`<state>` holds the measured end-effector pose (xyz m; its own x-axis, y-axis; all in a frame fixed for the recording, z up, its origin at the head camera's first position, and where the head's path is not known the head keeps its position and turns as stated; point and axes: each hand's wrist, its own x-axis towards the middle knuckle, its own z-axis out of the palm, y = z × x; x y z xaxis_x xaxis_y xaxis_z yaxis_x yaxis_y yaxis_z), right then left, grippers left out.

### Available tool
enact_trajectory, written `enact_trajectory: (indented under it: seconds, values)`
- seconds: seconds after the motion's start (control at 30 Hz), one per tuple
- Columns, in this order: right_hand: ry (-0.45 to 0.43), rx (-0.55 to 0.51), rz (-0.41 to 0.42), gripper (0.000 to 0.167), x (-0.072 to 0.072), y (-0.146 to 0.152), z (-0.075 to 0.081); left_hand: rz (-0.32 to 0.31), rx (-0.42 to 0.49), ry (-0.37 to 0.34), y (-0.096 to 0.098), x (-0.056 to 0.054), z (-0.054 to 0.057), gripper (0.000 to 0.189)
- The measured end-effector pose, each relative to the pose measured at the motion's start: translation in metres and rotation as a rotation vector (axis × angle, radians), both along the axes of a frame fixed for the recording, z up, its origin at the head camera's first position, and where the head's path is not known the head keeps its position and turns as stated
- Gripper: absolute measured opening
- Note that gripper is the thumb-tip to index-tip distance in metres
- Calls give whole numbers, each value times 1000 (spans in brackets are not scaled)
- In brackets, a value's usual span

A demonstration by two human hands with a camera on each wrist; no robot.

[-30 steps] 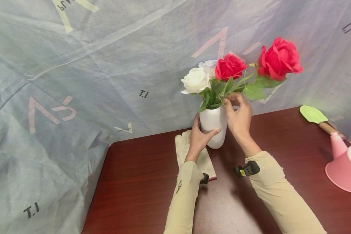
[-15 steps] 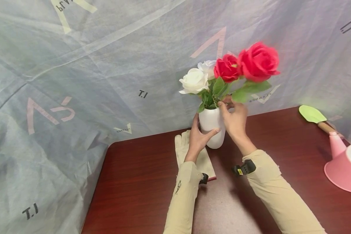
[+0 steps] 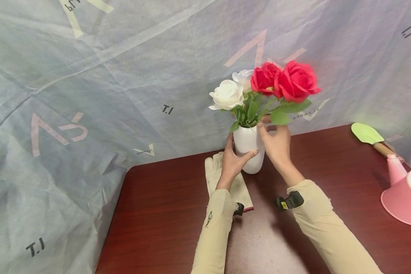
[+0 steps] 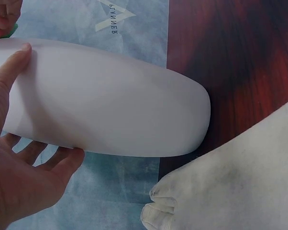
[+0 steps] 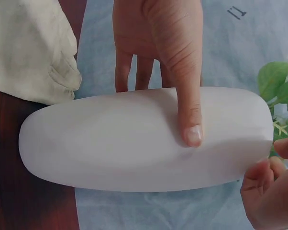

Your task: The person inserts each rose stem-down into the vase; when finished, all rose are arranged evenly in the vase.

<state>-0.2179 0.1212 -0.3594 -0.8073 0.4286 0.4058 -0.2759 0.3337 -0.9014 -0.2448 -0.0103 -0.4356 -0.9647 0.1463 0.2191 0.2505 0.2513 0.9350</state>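
Observation:
A white vase (image 3: pixel 249 142) stands upright on the table, and my left hand (image 3: pixel 233 161) grips its side, thumb across the front and fingers round the far side. At the vase's mouth my right hand (image 3: pixel 276 142) pinches the stem of a large red rose (image 3: pixel 298 82), which leans to the right. Beside it, a smaller red rose (image 3: pixel 265 78) and two white roses, the nearer white rose (image 3: pixel 227 94) the clearer, stand in the vase among green leaves (image 3: pixel 252 110). The right wrist view shows the right fingertips by the rim; the stem's lower end is hidden.
A pair of cream gloves (image 3: pixel 238 190) lies under my left wrist, close to the vase. At the right of the table (image 3: pixel 150 205) are a green-bladed trowel (image 3: pixel 367 133) and a pink watering can (image 3: pixel 405 201). A grey printed sheet (image 3: pixel 178 76) hangs right behind the table.
The large red rose has swung left and down toward the smaller one, its stem lower at the vase's mouth. My right hand has moved slightly left and down with it; my left hand stays put.

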Motion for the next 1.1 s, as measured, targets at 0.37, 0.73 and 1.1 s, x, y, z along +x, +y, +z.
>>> enact_trajectory:
  seconds: [0.37,0.73,1.1]
  values:
    - [0,11,46,13,34,2,-6,11,-7,10,-3,1,0,100]
    - [233,-153,99,38,46,-8,51,5,21,20,-2,0,1,98]
    - [223,-419,273,22,17,2,58,-35,36,13,-3,15,25,94]
